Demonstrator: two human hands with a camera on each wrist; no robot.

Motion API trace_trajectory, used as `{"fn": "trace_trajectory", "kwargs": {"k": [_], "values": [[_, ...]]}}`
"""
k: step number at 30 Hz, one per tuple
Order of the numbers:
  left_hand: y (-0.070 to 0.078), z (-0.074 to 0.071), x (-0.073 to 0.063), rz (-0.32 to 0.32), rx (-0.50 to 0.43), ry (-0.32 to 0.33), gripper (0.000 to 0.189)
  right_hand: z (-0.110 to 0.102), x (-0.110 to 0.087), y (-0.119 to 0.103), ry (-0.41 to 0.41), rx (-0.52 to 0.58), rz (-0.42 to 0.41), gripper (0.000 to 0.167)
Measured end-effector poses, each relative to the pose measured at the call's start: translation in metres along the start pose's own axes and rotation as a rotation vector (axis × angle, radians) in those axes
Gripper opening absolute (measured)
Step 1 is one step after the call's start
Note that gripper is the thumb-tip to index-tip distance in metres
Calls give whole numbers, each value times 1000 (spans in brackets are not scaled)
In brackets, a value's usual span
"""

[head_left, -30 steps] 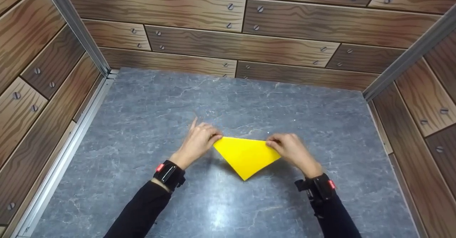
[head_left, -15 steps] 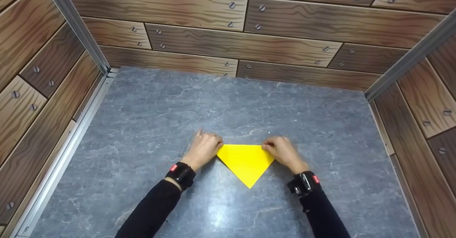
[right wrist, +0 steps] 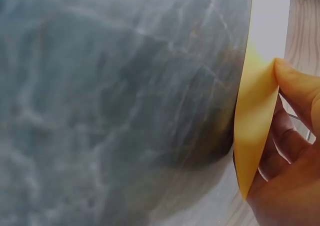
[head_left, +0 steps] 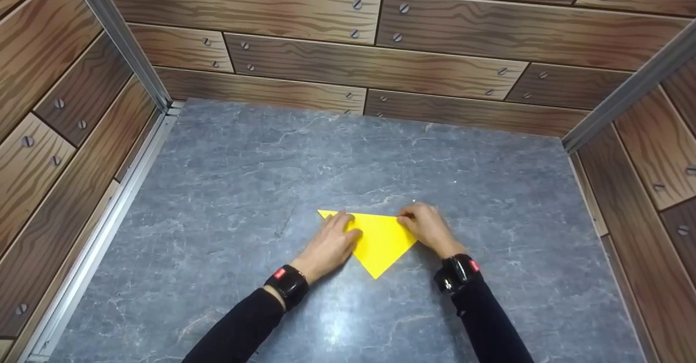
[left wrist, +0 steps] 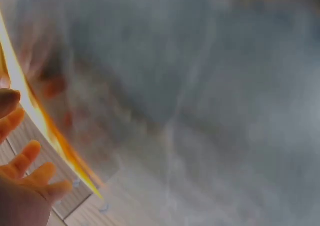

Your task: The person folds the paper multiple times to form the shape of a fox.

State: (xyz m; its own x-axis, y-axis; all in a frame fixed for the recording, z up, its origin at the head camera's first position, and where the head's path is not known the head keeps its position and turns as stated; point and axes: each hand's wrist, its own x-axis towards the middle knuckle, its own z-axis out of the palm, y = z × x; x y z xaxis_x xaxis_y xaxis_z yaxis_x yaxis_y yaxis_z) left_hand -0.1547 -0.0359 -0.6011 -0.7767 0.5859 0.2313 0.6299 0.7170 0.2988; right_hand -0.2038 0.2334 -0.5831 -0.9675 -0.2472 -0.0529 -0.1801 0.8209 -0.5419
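Observation:
A yellow sheet of paper (head_left: 380,241), folded to a triangle, lies at the middle of the grey surface with its long edge away from me and one point toward me. My right hand (head_left: 427,227) pinches that far edge near the right corner; in the right wrist view the thumb (right wrist: 297,88) presses on the paper's edge (right wrist: 257,121). My left hand (head_left: 329,243) is over the left part of the paper, whose left corner sticks out past the fingers. The left wrist view has those fingers (left wrist: 30,161) spread beside the yellow edge (left wrist: 55,136).
The grey marbled surface (head_left: 261,162) is bounded by wood-patterned walls at the back (head_left: 304,64), left and right. Metal rails (head_left: 117,37) run along the corners. Each wrist carries a black band (head_left: 288,286) with a camera.
The paper has come down flatter onto the surface. My left hand has let go of the left corner and moved right, over the paper. The right hand has shifted slightly left, still pinching the edge.

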Motion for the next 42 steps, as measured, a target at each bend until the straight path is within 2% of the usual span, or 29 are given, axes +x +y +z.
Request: {"fn": "trace_trajectory", "kwargs": {"k": [9, 14, 19, 21, 25, 29, 34, 37, 42], "values": [[2, 4, 4, -2, 48, -99, 34, 1, 13, -1, -9, -6, 0, 11], [1, 3, 6, -26, 33, -160, 41, 4, 9, 0, 43, -39, -18, 8], [2, 2, 7, -33, 19, -168, 41, 8, -2, -1, 131, -131, -123, 11], [2, 2, 7, -32, 19, -159, 41, 10, -9, -2, 142, -156, -171, 13], [0, 0, 8, -41, 12, -168, 40, 11, -26, -6, 85, -177, -221, 22], [-2, -3, 10, -60, -10, -186, 40, 12, -41, -11, -4, -198, -225, 41], [-5, -6, 13, -78, -34, -209, 41, 13, -51, -16, -62, -242, -234, 64], [-7, -7, 15, -75, -41, -211, 42, 14, -54, -18, -78, -248, -235, 70], [-7, -10, 18, -57, -52, -214, 42, 15, -56, -18, -75, -247, -233, 72]]}}
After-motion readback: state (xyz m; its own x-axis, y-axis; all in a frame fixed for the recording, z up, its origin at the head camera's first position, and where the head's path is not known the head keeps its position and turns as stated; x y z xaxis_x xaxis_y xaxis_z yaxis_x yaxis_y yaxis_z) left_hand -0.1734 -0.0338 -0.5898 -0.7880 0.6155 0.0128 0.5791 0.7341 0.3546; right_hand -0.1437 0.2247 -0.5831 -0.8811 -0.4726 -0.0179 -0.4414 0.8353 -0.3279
